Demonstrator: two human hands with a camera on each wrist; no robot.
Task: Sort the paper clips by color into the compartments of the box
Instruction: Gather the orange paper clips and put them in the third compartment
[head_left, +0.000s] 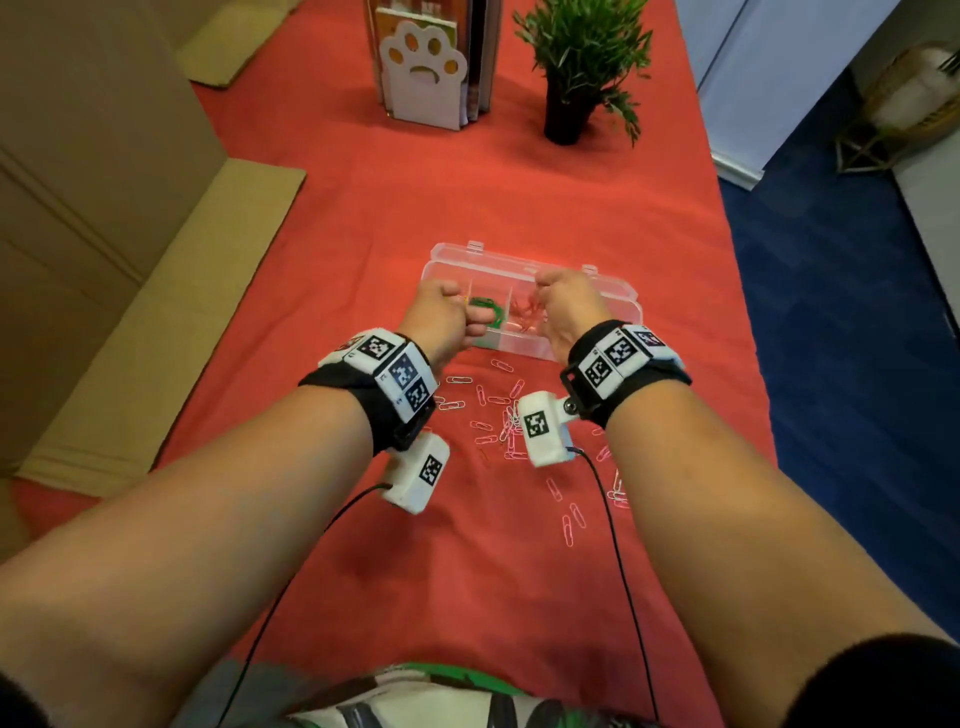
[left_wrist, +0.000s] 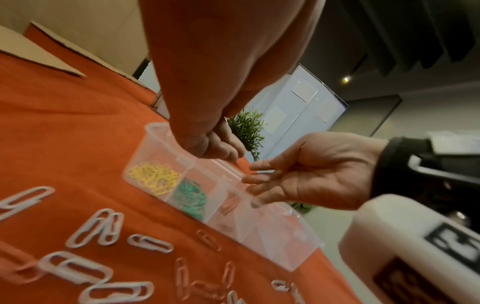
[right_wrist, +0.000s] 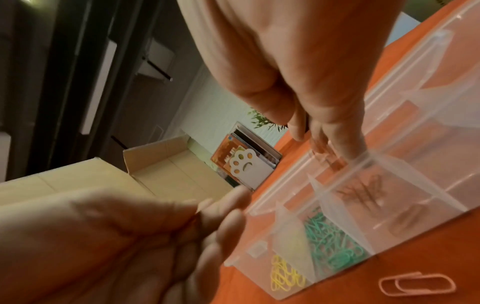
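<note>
A clear compartment box (head_left: 524, 347) lies open on the red cloth. It holds yellow clips (left_wrist: 153, 176), green clips (left_wrist: 191, 195) and red clips (left_wrist: 230, 205) in separate compartments; the rightmost compartment (left_wrist: 283, 242) looks bare. My left hand (head_left: 444, 312) hovers over the box's left end with its fingers (left_wrist: 221, 149) curled; I see nothing in them. My right hand (head_left: 563, 306) is over the middle of the box. Its fingers (right_wrist: 324, 142) are straight and point down at the back rim by the red compartment. Several pink clips (head_left: 498, 410) lie loose in front of the box.
A potted plant (head_left: 576, 67) and a paw-shaped bookend with books (head_left: 426, 67) stand at the far end of the table. Cardboard boxes (head_left: 104, 208) border the left side. The table's right edge (head_left: 748, 322) drops to blue floor.
</note>
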